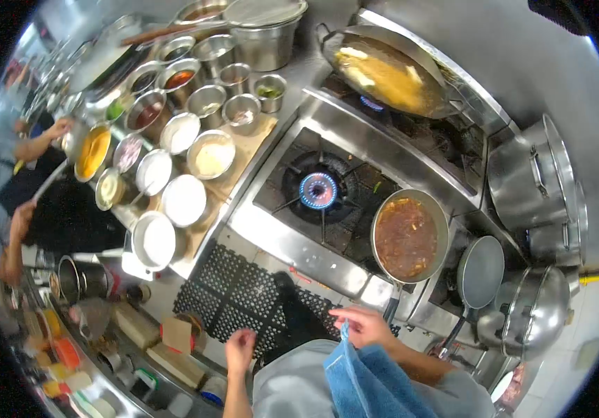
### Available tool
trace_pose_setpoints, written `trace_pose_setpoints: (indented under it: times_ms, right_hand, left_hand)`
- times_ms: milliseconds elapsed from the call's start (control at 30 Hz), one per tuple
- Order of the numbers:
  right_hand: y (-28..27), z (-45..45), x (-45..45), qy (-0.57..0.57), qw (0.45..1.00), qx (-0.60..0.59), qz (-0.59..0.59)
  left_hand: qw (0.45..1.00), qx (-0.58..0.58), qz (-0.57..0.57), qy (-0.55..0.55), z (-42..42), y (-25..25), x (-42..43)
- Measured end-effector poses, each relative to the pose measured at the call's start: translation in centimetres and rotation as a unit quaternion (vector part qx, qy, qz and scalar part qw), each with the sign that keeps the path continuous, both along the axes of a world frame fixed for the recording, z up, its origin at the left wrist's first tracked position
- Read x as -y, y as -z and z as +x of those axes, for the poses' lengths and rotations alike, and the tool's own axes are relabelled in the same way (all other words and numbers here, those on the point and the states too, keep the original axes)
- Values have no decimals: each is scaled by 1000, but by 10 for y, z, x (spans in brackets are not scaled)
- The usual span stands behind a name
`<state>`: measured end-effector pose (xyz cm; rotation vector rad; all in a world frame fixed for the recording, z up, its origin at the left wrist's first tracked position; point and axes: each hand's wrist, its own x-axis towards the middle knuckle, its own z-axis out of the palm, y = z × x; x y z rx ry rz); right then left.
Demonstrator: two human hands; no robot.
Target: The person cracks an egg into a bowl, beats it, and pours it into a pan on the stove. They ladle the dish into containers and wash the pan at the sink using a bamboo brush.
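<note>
My left hand [241, 350] is raised over the floor mat with its fingers curled in, and no object shows in it. My right hand [367, 326] is in front of my body, its fingers pointing left. The gathered corner of a blue towel [365, 380] meets these fingers and seems pinched there; part of the grip is hidden behind the cloth. Just beyond that hand is the dark handle of a frying pan [411, 237] full of red-brown sauce with bits in it. The pan sits on the stove, and the hand appears apart from its handle.
A lit burner [318, 191] stands bare left of the pan. Behind it, a wok [390, 73] holds yellow liquid over a flame. A smaller empty pan [481, 272] and steel pots [529, 177] are to the right. Several ingredient tins [183, 200] fill the left counter. Co-workers' arms [38, 143] show far left.
</note>
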<state>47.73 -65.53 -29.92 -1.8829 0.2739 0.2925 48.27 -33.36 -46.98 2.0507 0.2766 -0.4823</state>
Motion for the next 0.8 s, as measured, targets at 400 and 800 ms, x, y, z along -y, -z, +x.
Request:
trace_pose_setpoints:
  times_ms: [400, 800]
  right_hand:
    - [-16, -94, -40, 513, 853, -56, -75]
    - [99, -211, -226, 746, 654, -91, 90]
  left_hand:
    - [722, 389, 15, 571, 297, -72, 401]
    - [610, 282, 266, 691, 316, 24, 538]
